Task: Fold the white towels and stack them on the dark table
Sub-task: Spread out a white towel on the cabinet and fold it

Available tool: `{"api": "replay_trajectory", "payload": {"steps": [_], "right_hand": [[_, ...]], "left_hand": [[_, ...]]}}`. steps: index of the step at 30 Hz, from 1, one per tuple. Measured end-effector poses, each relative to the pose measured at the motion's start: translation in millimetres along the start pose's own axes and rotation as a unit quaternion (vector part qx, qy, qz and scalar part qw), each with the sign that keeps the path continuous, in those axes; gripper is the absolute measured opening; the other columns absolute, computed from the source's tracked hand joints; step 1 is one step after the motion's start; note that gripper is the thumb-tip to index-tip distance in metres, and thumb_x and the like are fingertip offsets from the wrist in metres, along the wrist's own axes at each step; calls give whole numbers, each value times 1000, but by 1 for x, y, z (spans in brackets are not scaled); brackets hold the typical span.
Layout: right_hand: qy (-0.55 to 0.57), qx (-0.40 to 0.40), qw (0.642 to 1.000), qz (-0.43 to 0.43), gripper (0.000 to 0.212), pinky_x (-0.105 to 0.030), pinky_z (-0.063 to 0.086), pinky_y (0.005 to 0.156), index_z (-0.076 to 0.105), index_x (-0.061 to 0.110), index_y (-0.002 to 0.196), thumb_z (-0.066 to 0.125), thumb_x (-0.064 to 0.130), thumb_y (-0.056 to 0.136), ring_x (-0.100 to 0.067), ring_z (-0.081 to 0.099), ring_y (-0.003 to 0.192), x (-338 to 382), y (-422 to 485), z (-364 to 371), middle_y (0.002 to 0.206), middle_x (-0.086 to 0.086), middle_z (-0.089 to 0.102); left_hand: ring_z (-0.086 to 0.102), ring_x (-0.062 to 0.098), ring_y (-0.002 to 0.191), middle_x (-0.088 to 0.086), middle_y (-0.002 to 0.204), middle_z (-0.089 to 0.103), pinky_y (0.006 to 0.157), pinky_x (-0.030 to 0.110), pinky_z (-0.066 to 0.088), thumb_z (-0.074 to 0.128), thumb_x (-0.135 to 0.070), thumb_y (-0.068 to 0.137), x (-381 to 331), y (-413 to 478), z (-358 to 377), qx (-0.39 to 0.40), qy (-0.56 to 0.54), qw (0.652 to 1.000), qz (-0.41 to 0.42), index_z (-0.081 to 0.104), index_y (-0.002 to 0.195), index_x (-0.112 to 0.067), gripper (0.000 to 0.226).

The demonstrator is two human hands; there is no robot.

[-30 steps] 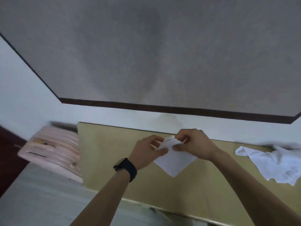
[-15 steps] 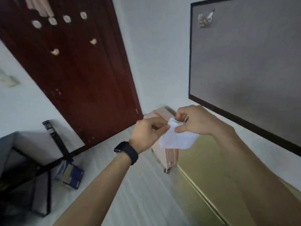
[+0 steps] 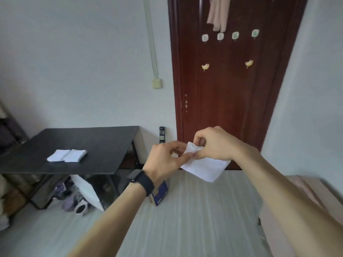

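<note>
Camera has swung left: red door [image 3: 232, 89], dark desk [image 3: 89, 138] left of it carrying 2 folded towels [image 3: 66, 155]. Blue box [image 3: 160, 194] on floor, partly hidden by black watch [image 3: 142, 180]. 1 white towel [image 3: 204, 169], mid-air, in pinching grip of left hand [image 3: 163, 160] and right hand [image 3: 215, 143].

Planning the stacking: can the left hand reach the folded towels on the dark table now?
Probably not: the left hand pinches the held towel, short of the folded towels, though nothing blocks the way.
</note>
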State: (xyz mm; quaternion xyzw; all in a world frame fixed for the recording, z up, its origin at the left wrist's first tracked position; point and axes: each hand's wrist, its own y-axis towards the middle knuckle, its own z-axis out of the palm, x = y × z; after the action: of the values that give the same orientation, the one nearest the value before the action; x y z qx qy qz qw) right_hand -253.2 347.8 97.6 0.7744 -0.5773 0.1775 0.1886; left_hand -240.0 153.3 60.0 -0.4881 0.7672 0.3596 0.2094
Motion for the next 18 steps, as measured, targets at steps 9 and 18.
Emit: {"api": "replay_trajectory", "payload": {"steps": [9, 18], "right_hand": [[92, 89, 984, -123, 22, -23, 52, 69, 68, 30, 82, 85, 32, 68, 0, 64, 72, 92, 169, 90, 78, 11, 71], [303, 97, 940, -121, 10, -21, 51, 71, 71, 12, 94, 76, 17, 86, -15, 67, 83, 120, 354, 195, 87, 5, 74]], "left_hand": [[67, -7, 82, -19, 84, 74, 79, 21, 56, 71, -32, 87, 146, 19, -122, -154, -13, 981, -115, 76, 95, -29, 11], [65, 17, 78, -3, 83, 74, 83, 33, 53, 68, -35, 90, 313, 73, -196, -282, -29, 929, -238, 76, 84, -35, 10]]}}
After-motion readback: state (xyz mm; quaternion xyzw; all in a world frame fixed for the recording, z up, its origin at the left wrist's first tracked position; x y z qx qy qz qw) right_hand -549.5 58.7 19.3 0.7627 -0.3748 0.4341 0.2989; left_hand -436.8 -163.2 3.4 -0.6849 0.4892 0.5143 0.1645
